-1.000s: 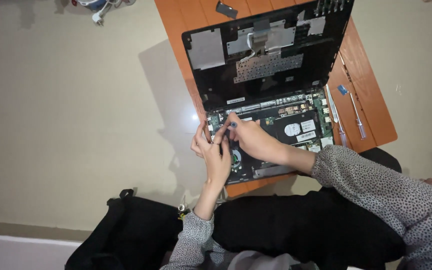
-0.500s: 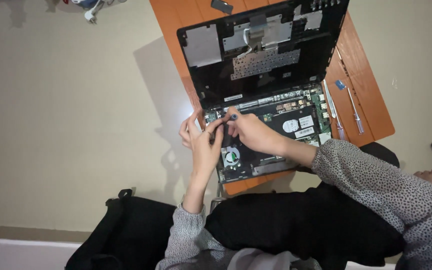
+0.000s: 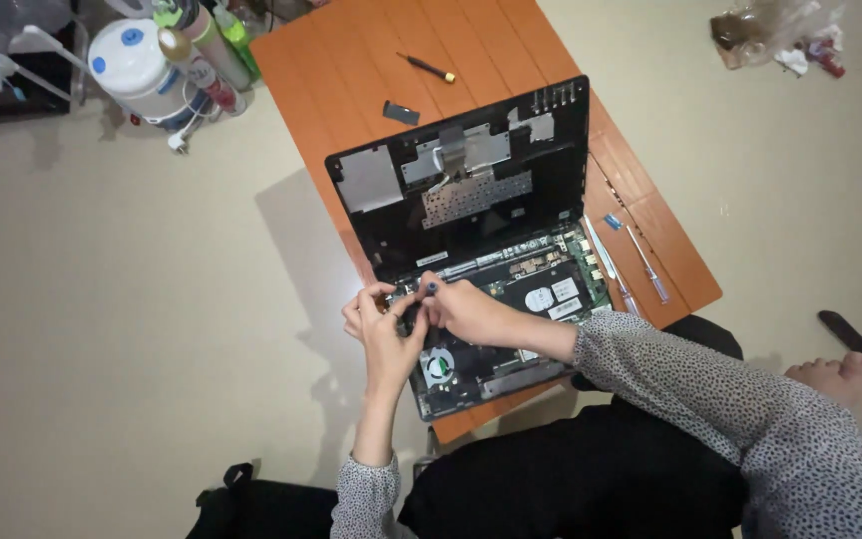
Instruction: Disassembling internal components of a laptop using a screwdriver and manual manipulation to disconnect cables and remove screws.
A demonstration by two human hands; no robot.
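1. Orange slatted wood counter (image 3: 351, 90) carries an opened laptop (image 3: 471, 250), set at an angle: a matte black cover panel stands up at the far side, with grey metal shielding and a perforated plate on its inner face.
2. Near half of the laptop: green circuit board (image 3: 551, 262) exposed, a dark rectangular part with white labels, and a round fan (image 3: 438, 366) towards the near left corner.
3. Left hand (image 3: 383, 329) sits at the left edge of the board, fingers curled in, tips pinched close; what they grip, if anything, cannot be told.
4. Right hand (image 3: 471, 311) is touching the left, fingers closed around a thin tool with a dark blue end (image 3: 431, 288), its tip down at the board's upper left corner.
5. Both sleeves: grey speckled fabric.
6. Counter, far end: small screwdriver (image 3: 427, 68) with black shaft and yellow handle; a small dark flat piece (image 3: 401, 112) just beside the laptop cover.
7. Counter, right of the laptop: two long slim tools (image 3: 641, 265) lying side by side.
8. Floor, upper left: white round container (image 3: 137, 62) with bottles.
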